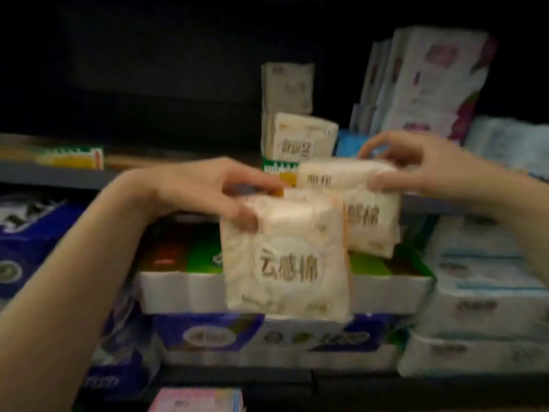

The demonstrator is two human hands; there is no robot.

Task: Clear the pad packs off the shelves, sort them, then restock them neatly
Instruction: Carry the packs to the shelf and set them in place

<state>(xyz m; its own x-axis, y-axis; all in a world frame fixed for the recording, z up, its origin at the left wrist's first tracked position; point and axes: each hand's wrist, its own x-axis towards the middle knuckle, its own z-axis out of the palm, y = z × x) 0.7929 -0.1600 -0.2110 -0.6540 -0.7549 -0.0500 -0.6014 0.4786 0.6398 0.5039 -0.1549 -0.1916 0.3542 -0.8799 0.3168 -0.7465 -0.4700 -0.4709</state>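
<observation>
A person's left hand (208, 188) pinches the top edge of a cream pad pack (285, 263) bearing large printed characters, thumb on its face and fingers curled over the top, holding it in the air in front of the shelving. Just behind and to the right, the right hand (416, 168) grips a second cream pack (365, 209) of the same design by its upper corner; the two packs overlap and appear to touch. Below them sit boxed goods: an open white carton (297, 295) of green and red items, a blue-and-white case (237, 337) beneath it, and pale blue bundles (487, 292) stacked at right. Farther back, on the grey shelf (59, 175), two more cream packs (297, 126) stand one atop the other, with tall floral packs (430, 84) upright beside them and a yellow-green price strip (74, 157) at left. Judging by the stock on the shelf, clearing looks only partly done; these matching packs seem to be coming off or being paired, with most sorting and all restocking apparently ahead. The frame is blurred.
</observation>
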